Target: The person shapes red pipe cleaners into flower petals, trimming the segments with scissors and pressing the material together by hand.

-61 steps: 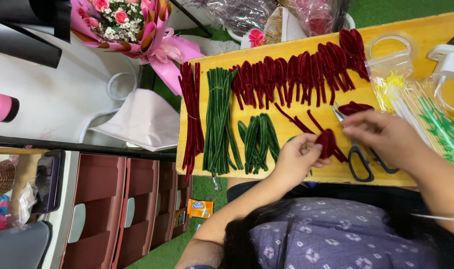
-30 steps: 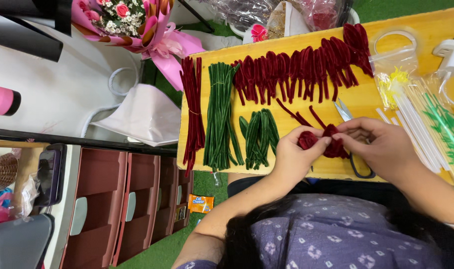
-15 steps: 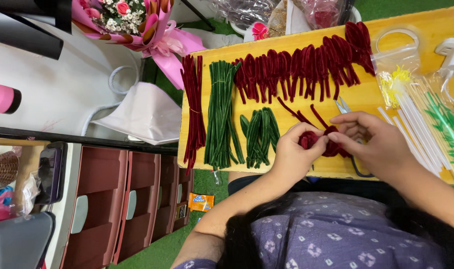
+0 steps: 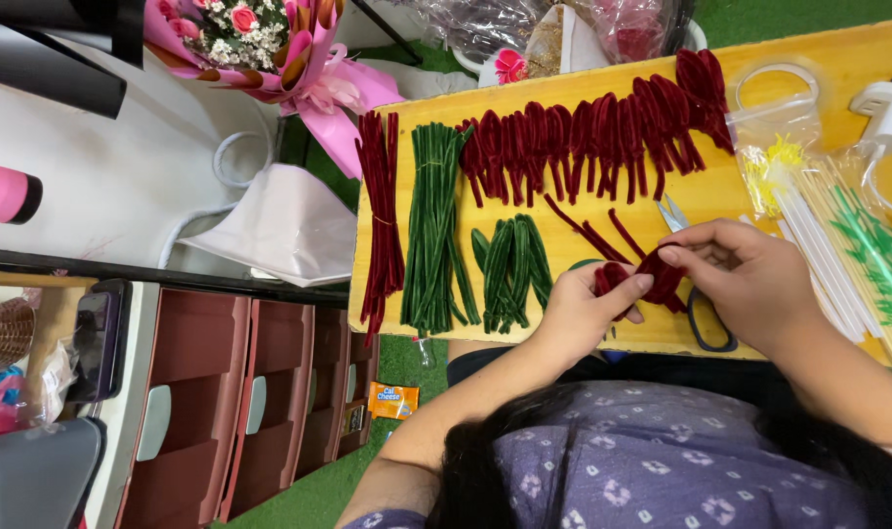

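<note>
My left hand (image 4: 583,309) and my right hand (image 4: 750,279) meet over the front edge of a yellow wooden board (image 4: 720,196), both pinching a bundle of folded dark red fuzzy wire pieces (image 4: 647,279). A row of folded dark red wire loops (image 4: 593,132) lies along the board's far side. A long straight red wire bundle (image 4: 379,216) and a long green wire bundle (image 4: 431,225) lie at the board's left end, with short folded green pieces (image 4: 510,260) beside them. Scissors (image 4: 696,304) lie partly under my right hand.
Clear bags of white and green sticks (image 4: 838,245) lie at the board's right. A white charger (image 4: 887,113) sits at far right. A pink-wrapped bouquet (image 4: 260,39) and a white bag (image 4: 270,230) rest on the white table at left. Brown drawers (image 4: 231,402) stand below.
Both hands have come together on the red wire bundle and shifted slightly, fingers working it. The view has drifted a little; nothing else on the board moved.
</note>
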